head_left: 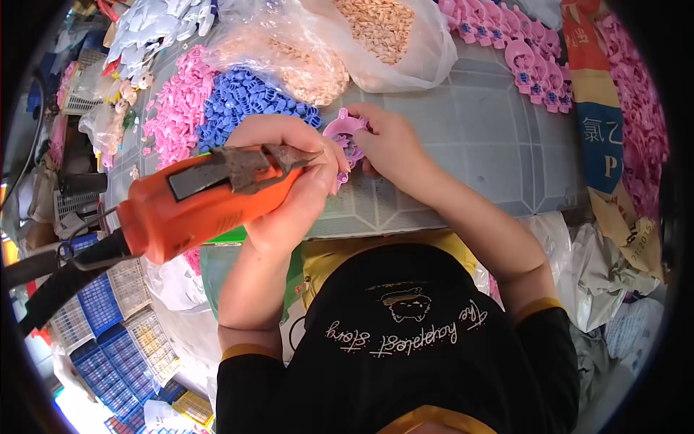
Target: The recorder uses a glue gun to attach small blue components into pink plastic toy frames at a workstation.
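Both my hands meet over the table at a pink plastic part (343, 129) with a rounded, open ring at its far end. My right hand (387, 145) pinches it from the right, thumb and fingers closed. From the left, my left hand (307, 188) has its fingertips closed on the same part's near end. An orange electric screwdriver (206, 206) on a black cord crosses in front of my left hand and covers part of it. Its narrow tip overlaps that hand, and I cannot tell whether they touch. Small blue plastic pieces (249, 98) are heaped just beyond my left hand.
Pink pieces (177, 108) are piled left of the blue ones. Clear bags of small beige pieces (376, 29) lie at the back. Rows of pink assemblies with blue inserts (535, 72) stand back right, near a printed sack (603, 130). Blue crates (119, 362) are at lower left.
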The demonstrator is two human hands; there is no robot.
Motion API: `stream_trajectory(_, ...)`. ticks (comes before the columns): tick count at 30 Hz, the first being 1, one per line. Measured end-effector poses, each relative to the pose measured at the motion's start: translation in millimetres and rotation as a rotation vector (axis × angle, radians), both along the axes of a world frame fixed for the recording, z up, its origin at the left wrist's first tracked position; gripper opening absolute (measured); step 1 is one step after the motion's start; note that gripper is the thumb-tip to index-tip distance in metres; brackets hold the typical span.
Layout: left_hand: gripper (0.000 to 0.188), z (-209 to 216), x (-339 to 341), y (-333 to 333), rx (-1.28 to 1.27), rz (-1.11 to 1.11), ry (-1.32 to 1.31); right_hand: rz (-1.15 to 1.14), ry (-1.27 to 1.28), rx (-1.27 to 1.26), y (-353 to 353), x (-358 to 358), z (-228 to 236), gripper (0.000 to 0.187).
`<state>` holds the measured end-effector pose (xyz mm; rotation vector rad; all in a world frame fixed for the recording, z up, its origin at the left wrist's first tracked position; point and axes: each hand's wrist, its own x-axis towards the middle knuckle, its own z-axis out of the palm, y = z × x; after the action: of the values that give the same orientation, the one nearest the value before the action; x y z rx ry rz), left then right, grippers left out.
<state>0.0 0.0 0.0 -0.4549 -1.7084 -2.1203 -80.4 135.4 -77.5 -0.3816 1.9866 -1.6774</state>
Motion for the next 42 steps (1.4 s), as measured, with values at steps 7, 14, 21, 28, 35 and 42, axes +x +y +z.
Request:
stream_trajectory(7, 0.022, -9, -5, 8, -0.007, 0.035, -0.082, 0.013, 0.015, -0.006, 4, 2, -2, 0.029)
stream_trajectory(14, 0.019, -6, -13, 5, -0.507, 0.112, -0.141, 0.015, 0.06, -0.018, 3, 1, -2, 0.03)
stream_trajectory(21, 0.025, -10, -6, 11, -0.287, 0.248, -0.117, 0.04, 0.069, -0.022, 5, -3, 2, 0.033)
stream_trajectory(28, 0.026, 22, 8, 9, 0.089, 0.472, -0.087, 0.132, -0.076, -0.047, 50, 10, 9, 0.029)
stream_trajectory(35, 0.027, 9, 7, -7, 0.057, 0.41, -0.038, 0.466, -0.213, 0.311, 269, 45, 25, 0.039)
stream_trajectory(42, 0.023, 5, 0, -14, 0.09, 0.324, -0.016, -0.389, -0.61, 0.681, 440, 140, -126, 0.057)
